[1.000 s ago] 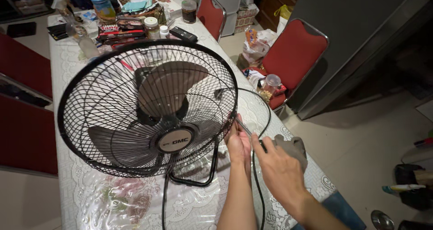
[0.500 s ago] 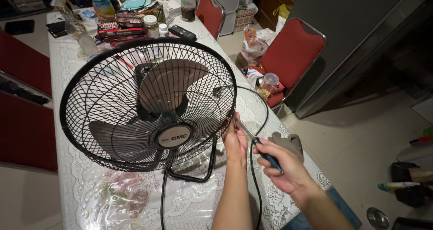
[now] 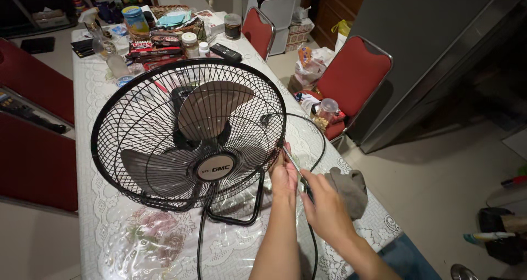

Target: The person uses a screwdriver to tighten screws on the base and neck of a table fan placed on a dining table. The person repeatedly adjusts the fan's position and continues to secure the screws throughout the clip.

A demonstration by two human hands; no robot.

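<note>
Nearest the camera, two bare forearms reach onto a table covered by a white lace cloth under clear plastic (image 3: pixel 164 247). The right hand (image 3: pixel 328 210) is closed around the dark handle of a slim metal-shafted screwdriver (image 3: pixel 296 170), its tip angled up toward the fan's rim. The left hand (image 3: pixel 284 175) rests against the lower right edge of the grille, fingers curled there; whether they truly grip a wire I cannot tell. A crumpled grey cloth (image 3: pixel 349 188) lies just beside the right hand.

The black round wire-grille table fan (image 3: pixel 189 134) stands upright mid-table on a looped tube base, blades still, its black cord (image 3: pixel 315 148) curving off to the right. It looks moderately heavy toward the motor; the thin grille wires would likely flex, so the rim ring or the base seems the firmer place to hold.

Beyond, jars, bottles and packets (image 3: pixel 164 41) crowd the table's far end. Red padded chairs (image 3: pixel 351 77) stand at the right on pale floor tiles.
</note>
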